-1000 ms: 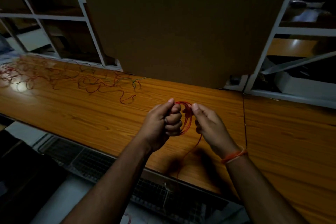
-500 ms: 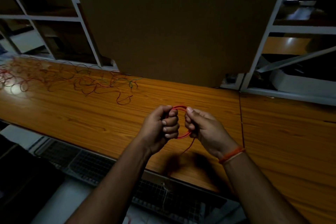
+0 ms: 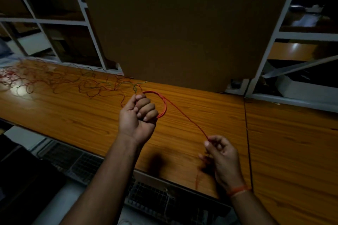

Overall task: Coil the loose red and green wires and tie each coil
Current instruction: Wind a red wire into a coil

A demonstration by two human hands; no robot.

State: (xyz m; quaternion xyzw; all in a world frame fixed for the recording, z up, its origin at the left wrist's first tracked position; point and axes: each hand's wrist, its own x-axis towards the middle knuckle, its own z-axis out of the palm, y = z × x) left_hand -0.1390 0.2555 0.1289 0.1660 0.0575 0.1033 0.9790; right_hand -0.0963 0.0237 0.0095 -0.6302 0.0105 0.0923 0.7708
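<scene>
My left hand (image 3: pixel 139 115) is fisted around a small coil of red wire (image 3: pixel 163 105), whose loop sticks out to the right of my fingers above the wooden table (image 3: pixel 73 115). The coil's free end (image 3: pixel 188 119) runs taut down and right to my right hand (image 3: pixel 219 153), which pinches it between thumb and forefinger. A short red tail hangs below that hand. A tangle of loose red and green wires (image 3: pixel 95 86) lies spread over the table's back left.
A large brown cardboard sheet (image 3: pixel 182 23) stands upright behind the table. White metal shelving (image 3: pixel 86 14) flanks it on both sides. A second wooden tabletop (image 3: pixel 292 142) adjoins on the right. A wire mesh tray (image 3: pixel 87 166) runs below the table's front edge.
My hands were close together around the coil; now the right hand has pulled down and right, drawing the wire's end out taut. The left hand has risen with the coil.
</scene>
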